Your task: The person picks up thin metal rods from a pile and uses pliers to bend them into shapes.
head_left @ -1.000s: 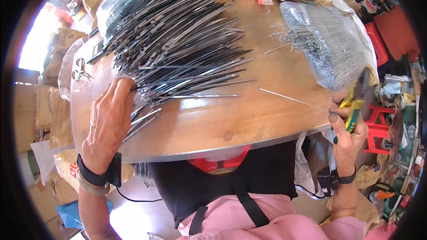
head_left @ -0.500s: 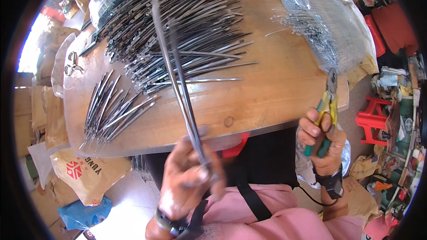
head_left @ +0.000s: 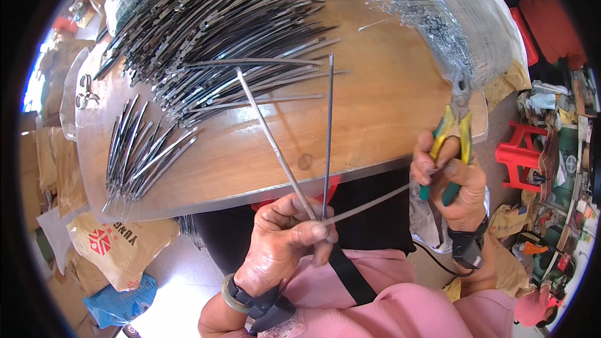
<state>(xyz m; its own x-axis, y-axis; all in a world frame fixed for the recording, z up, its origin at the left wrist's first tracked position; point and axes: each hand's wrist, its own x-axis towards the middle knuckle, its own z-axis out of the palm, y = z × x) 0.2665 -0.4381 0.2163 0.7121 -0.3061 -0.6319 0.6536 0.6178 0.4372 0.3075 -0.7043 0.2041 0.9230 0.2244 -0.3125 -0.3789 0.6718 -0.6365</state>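
Observation:
My left hand [head_left: 291,231] pinches several slim metal strips together at their lower ends. One pale strip [head_left: 272,134] leans up and left, a darker strip [head_left: 328,131] stands nearly upright, and a third strip [head_left: 369,203] runs across to my right fingers. My right hand [head_left: 454,188] is closed around pliers [head_left: 460,116] with yellow and green handles, their jaws pointing up. The third strip's far end reaches these fingers; whether they grip it is hard to see. A large heap of dark metal strips [head_left: 219,31] lies beyond my left hand on the wooden table [head_left: 382,100].
A smaller pile of strips [head_left: 141,156] lies at the table's left, near metal scissors-like handles [head_left: 86,89]. Plastic-wrapped thin wires [head_left: 457,25] lie at the far right. A red stool [head_left: 519,153] stands right of the table, and a printed bag [head_left: 125,241] at lower left.
The strips in my left hand have spread apart, and one now stretches to my right hand. My right hand with the pliers has shifted slightly left. The view has moved a little.

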